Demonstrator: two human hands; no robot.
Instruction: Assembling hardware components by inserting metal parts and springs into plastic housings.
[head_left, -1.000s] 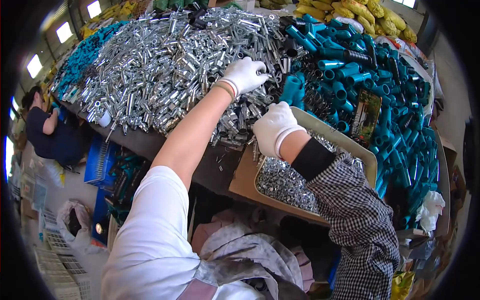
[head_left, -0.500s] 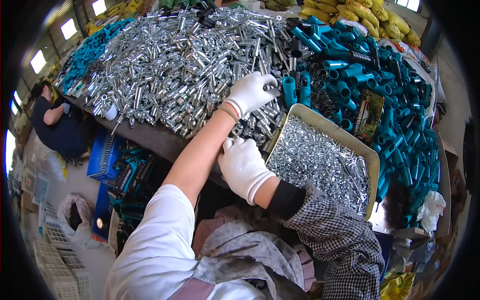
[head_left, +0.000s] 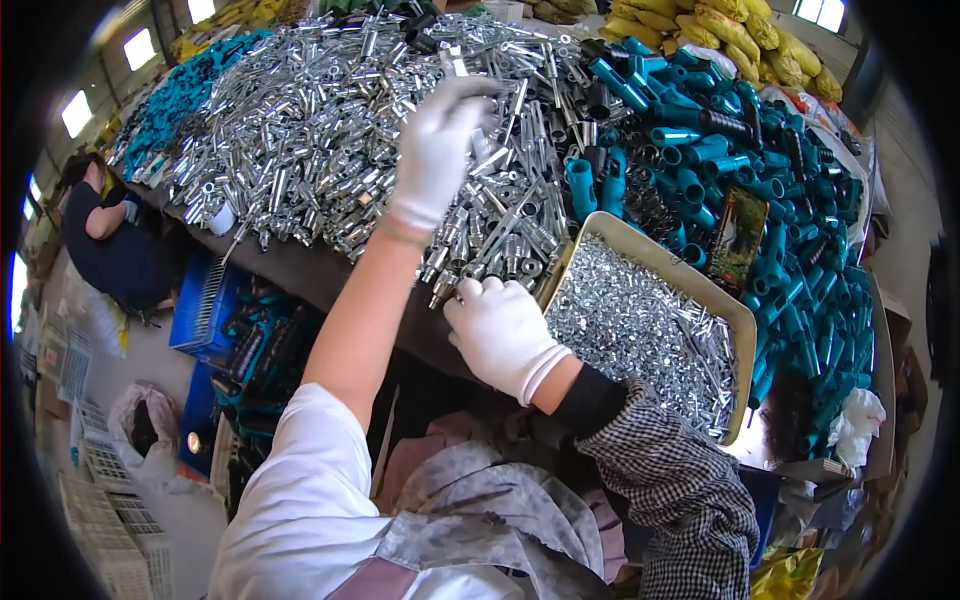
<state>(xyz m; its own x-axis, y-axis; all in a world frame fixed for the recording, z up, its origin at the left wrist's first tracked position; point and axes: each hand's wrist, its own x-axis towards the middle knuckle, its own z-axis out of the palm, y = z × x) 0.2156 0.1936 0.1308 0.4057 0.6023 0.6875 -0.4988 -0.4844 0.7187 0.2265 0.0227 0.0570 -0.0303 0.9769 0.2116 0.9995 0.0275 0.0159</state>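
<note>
Just left of the right hand (head_left: pixel 503 335) (curled, hold hidden) lies a slanting metal fitting (head_left: pixel 441 289); left hand (head_left: pixel 437 150) farther off, half-open, hold blurred.

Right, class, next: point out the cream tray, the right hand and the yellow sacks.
Cream tray (head_left: pixel 667 267): head view, on its far side wall.
Right hand (head_left: pixel 503 335): head view, on the back of its white glove.
Yellow sacks (head_left: pixel 721 24): head view, on one sack's side.
</note>
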